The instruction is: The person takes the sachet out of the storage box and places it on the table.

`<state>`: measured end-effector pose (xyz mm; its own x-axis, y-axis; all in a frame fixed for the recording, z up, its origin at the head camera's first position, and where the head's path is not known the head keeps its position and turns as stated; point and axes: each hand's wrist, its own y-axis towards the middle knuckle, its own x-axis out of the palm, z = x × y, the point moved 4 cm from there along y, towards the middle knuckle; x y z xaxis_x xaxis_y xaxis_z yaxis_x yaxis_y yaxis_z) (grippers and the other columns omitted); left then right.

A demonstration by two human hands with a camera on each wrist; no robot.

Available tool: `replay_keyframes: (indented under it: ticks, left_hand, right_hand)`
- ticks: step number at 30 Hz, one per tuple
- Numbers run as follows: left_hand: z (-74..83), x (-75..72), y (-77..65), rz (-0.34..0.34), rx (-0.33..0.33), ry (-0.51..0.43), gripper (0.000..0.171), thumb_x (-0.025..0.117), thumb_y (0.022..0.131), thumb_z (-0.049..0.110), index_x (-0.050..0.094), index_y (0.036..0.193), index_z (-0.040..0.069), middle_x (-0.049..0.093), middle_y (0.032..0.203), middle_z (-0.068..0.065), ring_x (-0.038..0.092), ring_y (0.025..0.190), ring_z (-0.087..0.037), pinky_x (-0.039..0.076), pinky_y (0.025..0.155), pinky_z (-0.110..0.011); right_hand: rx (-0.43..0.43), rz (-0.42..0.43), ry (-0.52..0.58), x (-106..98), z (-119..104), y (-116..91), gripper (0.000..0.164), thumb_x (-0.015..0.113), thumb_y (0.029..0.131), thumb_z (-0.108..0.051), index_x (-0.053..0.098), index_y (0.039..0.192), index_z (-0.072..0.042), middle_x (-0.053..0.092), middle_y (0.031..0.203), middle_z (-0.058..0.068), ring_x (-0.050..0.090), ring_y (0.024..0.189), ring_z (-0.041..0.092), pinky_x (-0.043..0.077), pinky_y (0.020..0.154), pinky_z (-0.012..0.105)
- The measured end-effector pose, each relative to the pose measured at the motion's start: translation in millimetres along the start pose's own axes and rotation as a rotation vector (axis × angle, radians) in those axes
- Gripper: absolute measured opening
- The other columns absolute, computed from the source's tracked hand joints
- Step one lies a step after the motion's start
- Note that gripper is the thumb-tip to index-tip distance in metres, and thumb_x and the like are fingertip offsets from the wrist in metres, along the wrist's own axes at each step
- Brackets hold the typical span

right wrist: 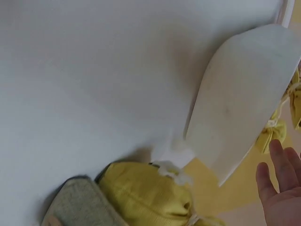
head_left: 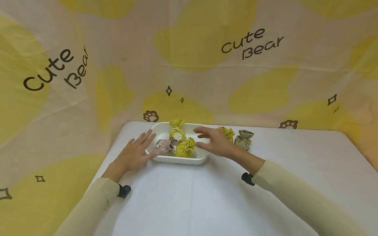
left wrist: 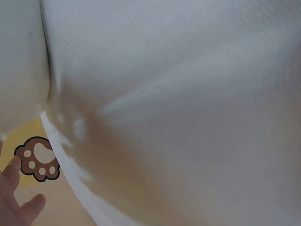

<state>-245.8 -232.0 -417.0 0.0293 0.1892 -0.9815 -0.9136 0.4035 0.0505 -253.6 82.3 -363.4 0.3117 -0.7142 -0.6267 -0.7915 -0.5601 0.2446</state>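
A white tray (head_left: 161,129) stands at the far middle of the white table and holds two yellow-green drawstring pouches (head_left: 185,147) and a pinkish one (head_left: 164,145). My left hand (head_left: 136,150) lies flat with straight fingers on the table against the tray's left side. My right hand (head_left: 213,141) hovers with spread fingers over the tray's right end, holding nothing. Just behind it on the table sit another yellow-green pouch (head_left: 228,132) and a grey pouch (head_left: 243,139). In the right wrist view the tray's wall (right wrist: 235,108), the yellow-green pouch (right wrist: 143,190) and the grey pouch (right wrist: 77,205) show.
The white table (head_left: 206,196) stretches toward me and to the right. A yellow and cream "Cute Bear" cloth (head_left: 189,59) hangs behind and around it. A paw print on the cloth (left wrist: 37,159) shows past the table edge in the left wrist view.
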Motion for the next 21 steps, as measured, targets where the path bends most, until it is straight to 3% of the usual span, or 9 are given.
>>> replay_keyframes:
  ticks: [11, 21]
  left_hand:
    - [1.3, -0.4, 0.6, 0.0, -0.006, 0.01, 0.082, 0.038, 0.098, 0.067, 0.021, 0.16, 0.017, 0.008, 0.168, -0.003, 0.016, 0.151, -0.035, 0.018, 0.115, -0.065]
    - [1.5, -0.6, 0.2, -0.005, -0.007, -0.002, 0.082, 0.04, 0.097, 0.066, 0.02, 0.16, 0.017, 0.008, 0.168, -0.003, 0.016, 0.151, -0.036, 0.017, 0.115, -0.065]
  right_hand:
    - [0.027, -0.079, 0.042, 22.6, -8.3, 5.6, 0.066, 0.083, 0.083, -0.016, 0.054, 0.14, -0.001, 0.055, 0.142, 0.012, 0.059, 0.123, 0.034, 0.045, 0.106, 0.04]
    - [-0.022, -0.067, 0.019, 30.3, -10.0, 8.7, 0.05, 0.078, 0.086, -0.008, 0.061, 0.131, 0.005, 0.059, 0.136, 0.019, 0.059, 0.124, 0.032, 0.046, 0.104, 0.036]
